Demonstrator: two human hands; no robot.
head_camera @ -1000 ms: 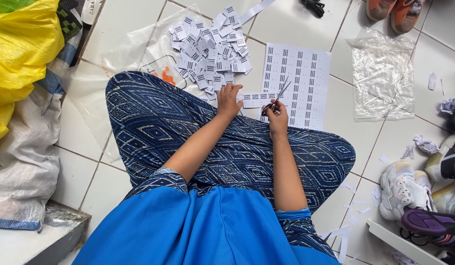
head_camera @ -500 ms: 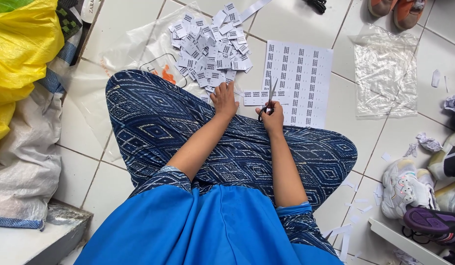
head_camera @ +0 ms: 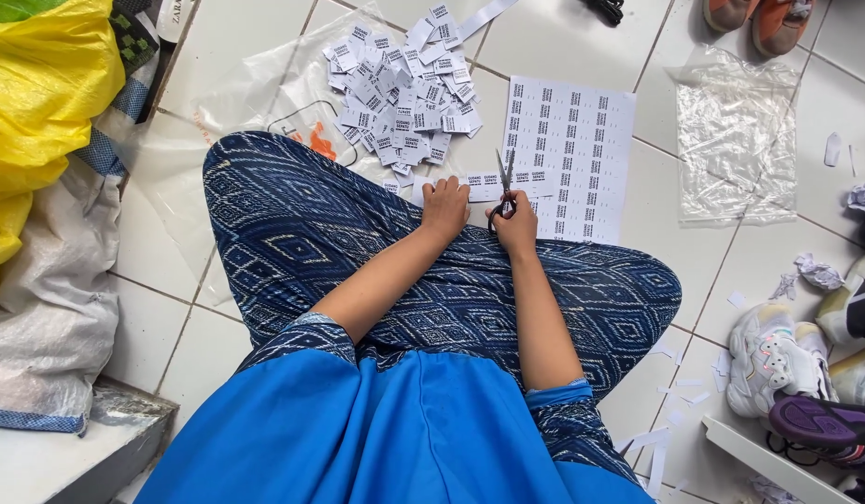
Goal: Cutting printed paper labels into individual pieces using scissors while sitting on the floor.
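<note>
I sit cross-legged on a tiled floor in blue patterned trousers. My right hand (head_camera: 517, 224) grips small scissors (head_camera: 503, 180), blades pointing up and away over a narrow strip of printed labels (head_camera: 500, 186). My left hand (head_camera: 444, 207) pinches the left end of that strip just past my knee. Under the strip's right end lies a white sheet of printed labels (head_camera: 570, 159). A heap of several cut labels (head_camera: 401, 89) rests on clear plastic further out.
A yellow bag (head_camera: 40, 103) and a grey sack (head_camera: 49, 299) lie at the left. A crumpled clear plastic bag (head_camera: 738, 140) sits at the right. Shoes (head_camera: 773, 359) and paper scraps crowd the right edge; orange shoes (head_camera: 754, 19) lie at the top.
The scissors have swung from tilted right to nearly upright over the strip. My left hand stays on the strip's end.
</note>
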